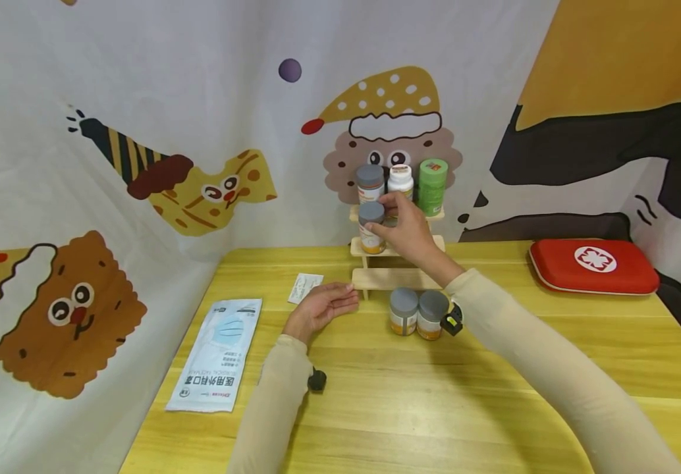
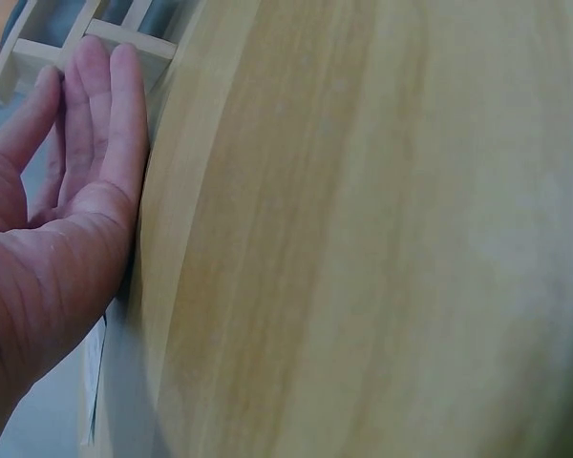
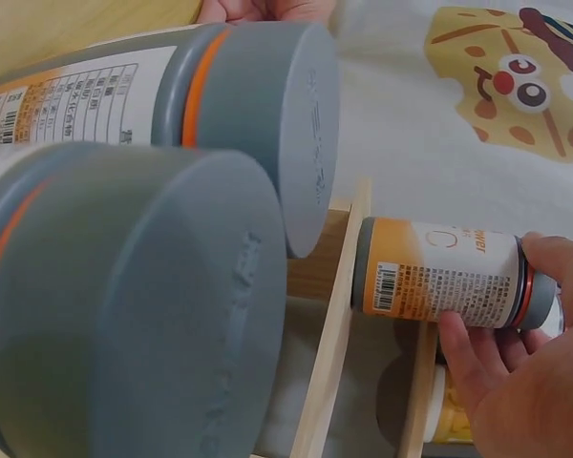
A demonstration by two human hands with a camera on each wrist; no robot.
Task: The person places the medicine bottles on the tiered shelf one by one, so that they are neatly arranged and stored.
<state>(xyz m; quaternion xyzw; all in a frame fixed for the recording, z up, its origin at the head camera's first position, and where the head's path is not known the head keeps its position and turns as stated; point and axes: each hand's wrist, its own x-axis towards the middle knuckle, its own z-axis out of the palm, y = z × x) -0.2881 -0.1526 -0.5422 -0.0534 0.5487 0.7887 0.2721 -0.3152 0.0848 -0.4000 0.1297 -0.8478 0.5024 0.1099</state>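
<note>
My right hand (image 1: 408, 230) holds a grey-lidded bottle (image 1: 373, 238) between thumb and fingers, at the left end of the rack's middle shelf (image 1: 396, 249). In the right wrist view the thumb and fingers of the right hand (image 3: 525, 353) grip this bottle (image 3: 439, 272) near its lid. My left hand (image 1: 324, 306) rests by the left end of the lowest shelf (image 1: 396, 279), its fingers extended. The left wrist view shows the left hand (image 2: 76, 191) holding nothing, fingertips beside the wooden rack (image 2: 134, 38). On the top shelf stand another grey-lidded bottle (image 1: 370, 184), a white bottle (image 1: 400, 180) and a green bottle (image 1: 433, 187).
Two grey-lidded bottles (image 1: 404, 311) (image 1: 433, 315) stand side by side in front of the rack, near my right wrist. A packaged mask (image 1: 218, 355) and a small white packet (image 1: 305, 288) lie at the left. At the back right is a red case (image 1: 592, 266).
</note>
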